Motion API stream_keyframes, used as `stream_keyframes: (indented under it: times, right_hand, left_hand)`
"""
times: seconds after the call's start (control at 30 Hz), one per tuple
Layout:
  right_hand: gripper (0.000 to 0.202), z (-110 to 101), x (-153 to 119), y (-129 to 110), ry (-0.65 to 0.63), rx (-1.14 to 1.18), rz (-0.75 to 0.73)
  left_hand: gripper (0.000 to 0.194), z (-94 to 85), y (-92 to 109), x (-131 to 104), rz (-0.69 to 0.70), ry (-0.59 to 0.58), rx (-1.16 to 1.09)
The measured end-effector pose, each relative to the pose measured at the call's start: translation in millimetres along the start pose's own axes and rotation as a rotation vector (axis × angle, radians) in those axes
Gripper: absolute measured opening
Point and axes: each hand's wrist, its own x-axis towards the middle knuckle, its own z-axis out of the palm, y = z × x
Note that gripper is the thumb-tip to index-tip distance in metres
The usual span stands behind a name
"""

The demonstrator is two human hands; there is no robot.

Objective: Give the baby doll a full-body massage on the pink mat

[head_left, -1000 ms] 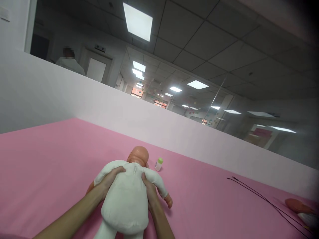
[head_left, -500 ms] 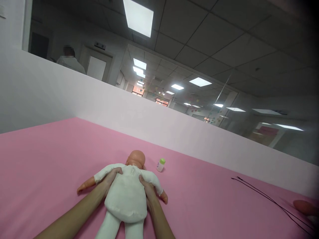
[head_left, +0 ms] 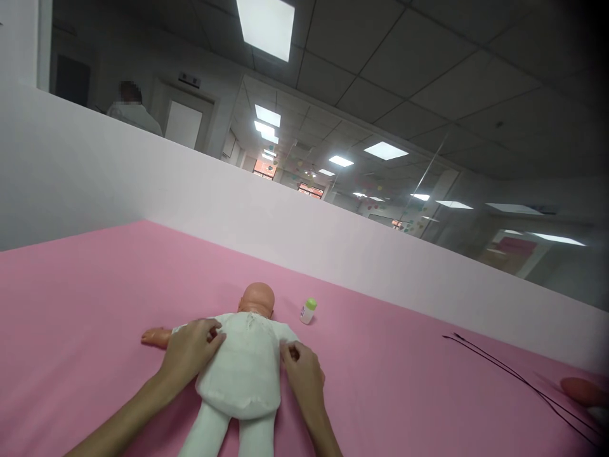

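Observation:
A baby doll (head_left: 240,368) with a white cloth body lies face down on a pink surface, its bald head (head_left: 258,297) pointing away from me. My left hand (head_left: 190,349) is curled over the doll's left-side arm, thumb and fingers beside its torso; the doll's hand (head_left: 156,337) sticks out beyond it. My right hand (head_left: 304,374), also with bent fingers, covers most of the other arm, close against the torso. Its fingertips are partly hidden. Just beyond the doll's right shoulder stands a small bottle (head_left: 308,311) with a green cap.
The pink surface (head_left: 390,381) meets a low white wall (head_left: 295,222) at the back, with glass above it. Two thin dark cords (head_left: 504,368) lie at right, near an orange-brown rounded object (head_left: 583,391). A person (head_left: 136,114) in white is visible at upper left.
Both hands have shifted from the sides of the doll's torso outward onto its arms, with fingers now curled. The doll's left-side hand has moved slightly up and outward.

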Motion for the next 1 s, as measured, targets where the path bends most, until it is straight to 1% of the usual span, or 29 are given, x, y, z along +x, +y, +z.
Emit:
stream_keyframes:
  times: [0.03,0.07,0.1,0.13,0.2,0.27,0.3,0.37,0.47,0.53,0.63,0.7,0.73,0.77,0.8,0.83,0.87,0.9,0.93,1.0]
  right_hand:
    - [0.038,1.8,-0.4,-6.4,0.051,-0.013,-0.095]
    - [0.038,5.4,-0.5,-12.6,0.053,0.008,-0.176]
    - [0.044,10.3,-0.6,-18.0,0.015,0.037,-0.236]
    - [0.054,15.9,-0.4,-21.8,-0.051,0.059,-0.270]
    - [0.068,26.0,0.3,-23.2,-0.194,0.065,-0.266]
    - [0.072,31.5,1.6,-15.8,-0.275,0.041,-0.224]
    - [0.073,32.2,2.4,-9.4,-0.287,0.022,-0.208]
    - [0.075,30.1,4.1,6.6,-0.287,-0.032,-0.169]
    - [0.080,23.3,5.7,30.6,-0.269,-0.142,-0.139]
    - [0.080,18.8,5.6,42.6,-0.248,-0.210,-0.155]
    - [0.072,10.5,5.5,53.1,-0.228,-0.288,-0.205]
    - [0.068,1.1,8.5,55.6,-0.218,-0.323,-0.202]
    - [0.068,-5.3,12.0,55.7,-0.208,-0.336,-0.182]
    - [0.068,-12.8,17.1,55.2,-0.192,-0.350,-0.157]
    - [0.068,-21.1,24.0,54.2,-0.172,-0.361,-0.136]
    - [0.067,-29.9,32.7,53.0,-0.148,-0.371,-0.122]
    - [0.065,-38.6,43.0,52.0,-0.124,-0.383,-0.116]
    - [0.063,-47.0,54.5,51.4,-0.102,-0.395,-0.113]
    - [0.060,-54.5,66.8,51.6,-0.083,-0.408,-0.105]
    - [0.055,-65.8,91.8,55.1,-0.066,-0.435,-0.073]
  left_hand:
    - [0.036,5.2,6.5,-0.3,0.067,0.036,0.033]
    - [0.042,12.5,12.0,0.2,0.130,0.033,0.047]
    - [0.049,21.2,15.7,1.5,0.182,-0.007,0.039]
    - [0.055,30.1,17.3,3.4,0.202,-0.063,0.013]
    - [0.070,44.5,13.7,8.4,0.174,-0.197,-0.016]
    - [0.077,50.3,4.1,12.9,0.153,-0.297,-0.009]
    - [0.079,49.7,-1.5,14.3,0.163,-0.326,0.003]
    - [0.081,44.0,-11.9,15.2,0.180,-0.347,0.007]
    - [0.083,33.4,-25.6,13.6,0.144,-0.326,0.072]
    - [0.083,29.1,-37.0,13.5,0.144,-0.305,0.204]
    - [0.073,23.7,-56.0,17.1,0.202,-0.243,0.409]
    - [0.067,18.5,-59.6,20.2,0.226,-0.152,0.483]
    - [0.065,15.9,-55.4,21.5,0.230,-0.092,0.485]
    - [0.064,14.0,-46.2,22.6,0.242,-0.033,0.444]
    - [0.062,13.7,-32.0,23.9,0.264,0.002,0.351]
    - [0.060,15.5,-13.6,25.7,0.279,0.022,0.213]
    - [0.056,20.2,8.0,28.6,0.316,-0.009,0.026]
    - [0.053,27.9,31.2,33.2,0.314,-0.096,-0.187]
    - [0.055,38.8,54.2,39.7,0.256,-0.164,-0.384]
    - [0.057,68.7,94.3,58.6,0.025,-0.305,-0.753]
